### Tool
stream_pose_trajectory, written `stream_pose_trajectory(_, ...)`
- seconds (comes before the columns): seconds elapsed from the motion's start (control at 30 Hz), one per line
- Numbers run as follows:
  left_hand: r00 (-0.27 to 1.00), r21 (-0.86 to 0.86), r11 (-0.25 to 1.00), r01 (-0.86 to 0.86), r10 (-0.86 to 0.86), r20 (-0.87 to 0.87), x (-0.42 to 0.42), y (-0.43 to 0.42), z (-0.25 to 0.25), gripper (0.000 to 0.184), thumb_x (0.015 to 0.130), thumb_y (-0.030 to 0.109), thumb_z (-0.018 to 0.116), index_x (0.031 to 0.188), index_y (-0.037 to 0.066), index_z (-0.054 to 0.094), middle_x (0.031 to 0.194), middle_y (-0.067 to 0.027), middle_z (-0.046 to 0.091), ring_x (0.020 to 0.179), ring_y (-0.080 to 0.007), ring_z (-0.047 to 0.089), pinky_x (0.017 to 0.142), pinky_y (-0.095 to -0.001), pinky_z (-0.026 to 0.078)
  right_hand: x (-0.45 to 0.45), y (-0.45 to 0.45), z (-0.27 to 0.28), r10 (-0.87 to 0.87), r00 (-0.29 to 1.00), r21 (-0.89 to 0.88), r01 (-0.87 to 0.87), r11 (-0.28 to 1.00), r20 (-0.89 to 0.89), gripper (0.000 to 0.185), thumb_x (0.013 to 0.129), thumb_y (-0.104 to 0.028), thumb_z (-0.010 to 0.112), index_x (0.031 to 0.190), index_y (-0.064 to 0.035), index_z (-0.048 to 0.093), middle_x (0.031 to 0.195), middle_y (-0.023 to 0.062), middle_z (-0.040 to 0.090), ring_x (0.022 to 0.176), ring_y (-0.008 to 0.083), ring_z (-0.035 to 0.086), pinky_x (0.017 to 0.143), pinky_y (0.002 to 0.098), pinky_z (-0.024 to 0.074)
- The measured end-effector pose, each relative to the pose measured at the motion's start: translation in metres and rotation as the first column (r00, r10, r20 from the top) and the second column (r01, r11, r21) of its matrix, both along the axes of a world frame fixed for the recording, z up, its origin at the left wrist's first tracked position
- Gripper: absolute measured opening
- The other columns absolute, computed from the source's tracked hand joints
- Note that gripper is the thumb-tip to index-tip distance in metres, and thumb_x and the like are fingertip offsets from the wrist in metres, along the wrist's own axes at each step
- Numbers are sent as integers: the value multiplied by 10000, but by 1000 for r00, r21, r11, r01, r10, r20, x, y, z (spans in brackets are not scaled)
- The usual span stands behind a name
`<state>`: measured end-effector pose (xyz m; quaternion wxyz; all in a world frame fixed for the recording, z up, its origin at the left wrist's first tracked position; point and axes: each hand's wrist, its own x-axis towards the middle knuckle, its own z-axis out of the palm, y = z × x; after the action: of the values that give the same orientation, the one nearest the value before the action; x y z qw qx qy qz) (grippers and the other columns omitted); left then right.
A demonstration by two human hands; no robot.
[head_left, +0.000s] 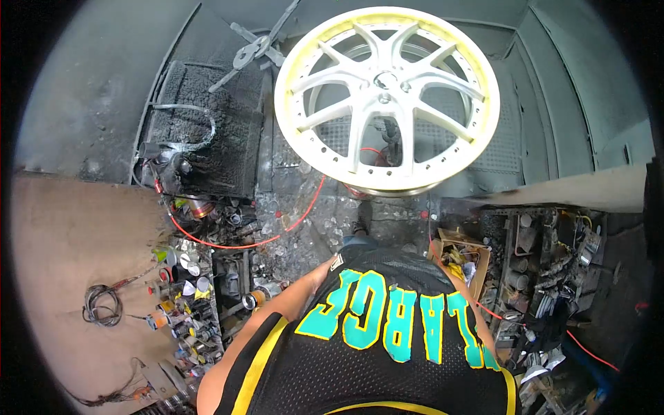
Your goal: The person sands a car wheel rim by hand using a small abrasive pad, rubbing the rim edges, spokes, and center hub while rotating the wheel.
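Observation:
A large silver wheel rim [387, 79] with a pale yellow outer lip hangs or stands in front of me, its spoked face turned up toward the camera. Both of my arms run down beside the black jersey [387, 325]. Neither of my hands shows; the left one is hidden past the forearm near the waist, and the right one is behind the jersey. Whether they hold anything cannot be seen. A thin red hose [238, 246] curves across the floor below the rim.
At the left stands a dark, crusted block [200, 131] with a grey metal cross-shaped stand [252, 52] beyond it. Cans and bottles [187, 277] crowd the lower left. An open cardboard box [477, 266] and a cluttered shelf [519, 277] are at the right.

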<state>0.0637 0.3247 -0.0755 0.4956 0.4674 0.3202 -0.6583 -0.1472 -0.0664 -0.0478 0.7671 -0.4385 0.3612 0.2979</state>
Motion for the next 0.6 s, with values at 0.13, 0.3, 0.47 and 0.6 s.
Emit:
stream_pose_trajectory(0.13, 997, 34, 998, 50, -52, 49, 50, -9, 21, 621, 1103, 624, 463, 1294, 111, 756, 1199, -125, 811, 1001, -269, 790, 937, -470, 634, 9, -3, 10, -36, 998, 119, 31, 992, 46, 493, 1138, -278, 557, 1554, -15, 582, 1464, 32, 670, 1232, 160, 665, 1047, 299, 539)
stream_pose_trajectory(0.3, 997, 67, 995, 74, -73, -15, 89, 17, -24, 536, 1104, 560, 513, 1188, 106, 784, 1055, -130, 827, 851, -270, 799, 812, -479, 659, 39, 2, 8, 215, 977, -165, -210, 964, 14, 562, 1159, -363, 483, 1589, -6, 532, 1526, 81, 615, 1353, 185, 599, 1141, 308, 470)
stream_pose_trajectory(0.47, 936, 107, 953, 282, -298, 188, 139, 14, -17, 494, 1096, 507, 536, 1201, 99, 793, 1109, -96, 811, 925, -219, 769, 857, -435, 616, 67, 28, 40, -266, 939, 144, 239, 960, 216, 601, 1157, -404, 465, 1602, -2, 511, 1560, 89, 579, 1415, 203, 548, 1195, 324, 414)
stream_pose_trajectory(0.6, 845, 142, 885, 444, -466, 263, 178, 4, -4, 475, 1093, 474, 540, 1217, 93, 795, 1149, -73, 805, 960, -215, 755, 869, -422, 593, 100, 42, 88, -322, 878, 179, 275, 945, 353, 643, 1154, -446, 450, 1616, 0, 487, 1594, 94, 541, 1472, 219, 494, 1242, 339, 354)
